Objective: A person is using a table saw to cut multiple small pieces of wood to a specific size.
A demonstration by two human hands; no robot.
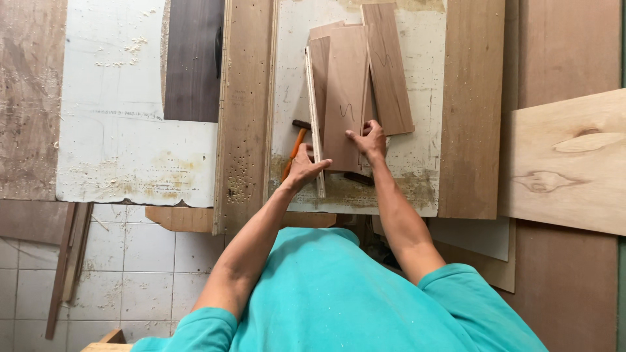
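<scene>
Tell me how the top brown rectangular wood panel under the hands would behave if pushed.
The top brown rectangular wood panel looks thin and flat, so probably stiff and fairly light. It lies on other loose brown panels, so it may slide. The right hand presses it; the left hand steadies the edge.

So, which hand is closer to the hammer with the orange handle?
Left. The left hand lies right beside the hammer, at its handle. The right hand is farther away, pressing on the brown wood panel.
</scene>
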